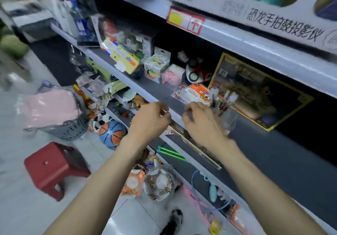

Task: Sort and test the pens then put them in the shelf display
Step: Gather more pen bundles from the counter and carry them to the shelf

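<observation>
On the upper shelf, far right, a large white cardboard toy box [273, 13] is showing black Chinese writing: 恐龙手拍鼓投影仪. Just left of it and below, a red and yellow price label [186, 22] is hanging on the shelf edge; its print is too blurred to read. On the middle grey shelf board [264, 152], a flat black box with a yellow border [255, 92] is leaning against the back, and a small white sticker [223, 73] with the handwritten number 39 is sitting on its upper left corner.

The pens [221, 100] are standing upright as a bundle in a clear plastic cup [228, 118] on this middle shelf, just in front of the black box. They are looking dark and pale, with whitish caps, but the blur is hiding more detail.

The right hand [202, 125] is hovering just left of the cup with curled fingers; I cannot tell if it is grasping anything. The left hand [151, 119] is curling at the shelf edge, further left, with something small and pale at its fingertips; whether it is pinching it, I cannot tell.
</observation>
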Tool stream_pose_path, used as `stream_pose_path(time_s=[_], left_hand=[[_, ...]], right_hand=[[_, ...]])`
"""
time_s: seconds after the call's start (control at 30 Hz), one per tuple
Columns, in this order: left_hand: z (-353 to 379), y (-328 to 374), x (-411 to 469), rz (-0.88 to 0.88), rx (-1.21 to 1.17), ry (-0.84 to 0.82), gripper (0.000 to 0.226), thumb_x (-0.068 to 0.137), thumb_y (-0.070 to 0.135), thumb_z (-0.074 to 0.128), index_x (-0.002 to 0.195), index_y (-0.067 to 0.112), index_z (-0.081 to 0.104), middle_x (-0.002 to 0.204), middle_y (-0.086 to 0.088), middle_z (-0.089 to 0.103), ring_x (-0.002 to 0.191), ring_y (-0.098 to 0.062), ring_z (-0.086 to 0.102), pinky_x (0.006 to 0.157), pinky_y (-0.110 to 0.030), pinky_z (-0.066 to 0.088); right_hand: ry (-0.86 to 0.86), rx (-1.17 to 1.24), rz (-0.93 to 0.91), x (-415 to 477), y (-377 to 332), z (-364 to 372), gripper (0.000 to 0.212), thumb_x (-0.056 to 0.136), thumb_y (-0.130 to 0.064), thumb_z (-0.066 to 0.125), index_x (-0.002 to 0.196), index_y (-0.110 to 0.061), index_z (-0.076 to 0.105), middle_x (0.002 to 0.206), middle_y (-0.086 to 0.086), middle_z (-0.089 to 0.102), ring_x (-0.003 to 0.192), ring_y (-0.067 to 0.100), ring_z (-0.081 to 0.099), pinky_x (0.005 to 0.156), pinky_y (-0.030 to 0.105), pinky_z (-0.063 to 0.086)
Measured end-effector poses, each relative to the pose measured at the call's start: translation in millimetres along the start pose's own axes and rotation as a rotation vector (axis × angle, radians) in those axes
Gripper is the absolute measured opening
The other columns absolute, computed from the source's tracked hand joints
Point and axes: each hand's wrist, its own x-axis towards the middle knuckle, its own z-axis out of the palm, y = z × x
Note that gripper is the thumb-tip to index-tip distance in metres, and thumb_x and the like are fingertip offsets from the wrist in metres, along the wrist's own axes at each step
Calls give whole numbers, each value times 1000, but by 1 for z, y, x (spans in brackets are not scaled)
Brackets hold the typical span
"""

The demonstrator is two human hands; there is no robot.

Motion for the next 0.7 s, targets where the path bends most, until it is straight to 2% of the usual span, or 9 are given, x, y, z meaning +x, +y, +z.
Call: stream_pose_path(time_s=[0.1, 0.2, 0.3, 0.4, 0.5, 0.6, 0.7], left_hand=[[-33, -31, -46, -62, 31, 73, 22, 89, 34, 54, 99, 24, 71, 89, 2, 74, 74, -19, 67, 67, -39, 57], [-60, -59, -92, -143, 95, 152, 16, 89, 29, 55, 91, 21, 68, 83, 1, 73, 75, -23, 68, 63, -38, 56], [-82, -81, -142, -198, 118, 214, 17, 95, 23, 59, 103, 15, 72, 93, -1, 75, 82, -23, 69, 66, -33, 49], [-97, -101, -191, -274, 141, 258, 22, 95, 31, 58, 109, 20, 71, 95, -1, 76, 77, -23, 69, 67, -35, 56], [-104, -116, -235, -378, 121, 307, 24, 91, 39, 52, 104, 27, 67, 95, 5, 73, 67, -26, 70, 62, -40, 61], [-102, -126, -270, -443, 156, 317, 24, 92, 35, 54, 107, 26, 71, 101, 3, 76, 89, -26, 71, 73, -36, 58], [-98, -141, -296, -502, 153, 348, 17, 93, 33, 55, 97, 22, 68, 97, 4, 75, 86, -21, 66, 63, -31, 47]], right_hand=[[-63, -95, -100, -25, -44, 11, 31, 104, -38, 45, 122, -17, 60, 125, 5, 63, 115, 31, 58, 89, 40, 50], [-48, -139, -212, -54, -84, 20, 32, 104, -35, 46, 119, -12, 61, 118, 10, 66, 109, 34, 61, 85, 42, 49], [-38, -164, -317, -85, -123, 29, 33, 103, -36, 48, 116, -11, 64, 116, 11, 68, 109, 35, 62, 85, 43, 50], [-62, -186, -379, -113, -152, 41, 30, 103, -40, 43, 112, -17, 60, 111, 6, 67, 104, 31, 63, 83, 41, 48], [-113, -166, -431, -136, -175, 52, 29, 102, -40, 43, 111, -17, 59, 111, 5, 65, 106, 29, 60, 86, 40, 45], [-181, -147, -481, -153, -197, 59, 33, 102, -41, 42, 117, -16, 59, 117, 6, 64, 110, 28, 58, 91, 42, 46], [-227, -144, -587, -166, -218, 67, 32, 103, -40, 41, 113, -16, 60, 114, 5, 63, 108, 26, 58, 88, 41, 47]])
